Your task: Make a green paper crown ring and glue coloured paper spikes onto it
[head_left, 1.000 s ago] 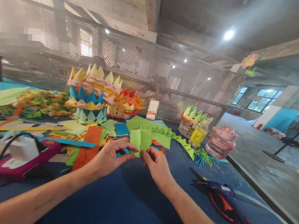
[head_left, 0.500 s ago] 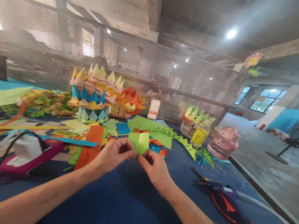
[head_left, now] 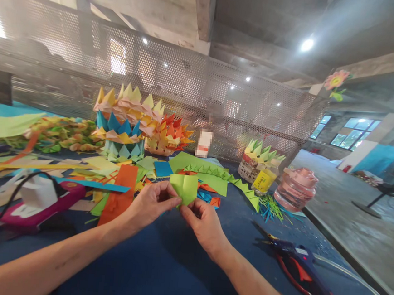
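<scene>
A small folded piece of light green paper [head_left: 185, 187] is held upright over the dark blue table [head_left: 160, 263]. My left hand [head_left: 150, 204] pinches its lower left edge between thumb and fingers. My right hand [head_left: 203, 220] pinches its lower right corner. Both hands are closed on the paper, just in front of a litter of coloured paper sheets [head_left: 119, 178] and a chain of green folded triangles [head_left: 225, 177].
Stacked spiky paper baskets [head_left: 127, 119] stand at the back by a perforated metal screen [head_left: 188, 87]. A pink glue gun [head_left: 39, 198] lies at the left, a dark blue glue gun [head_left: 297, 264] at the right. A yellow-labelled bottle [head_left: 261, 180] and a pink jar [head_left: 295, 188] stand near the right edge.
The green paper has been folded narrower and lowered slightly between both hands. The view has shifted a little to the left.
</scene>
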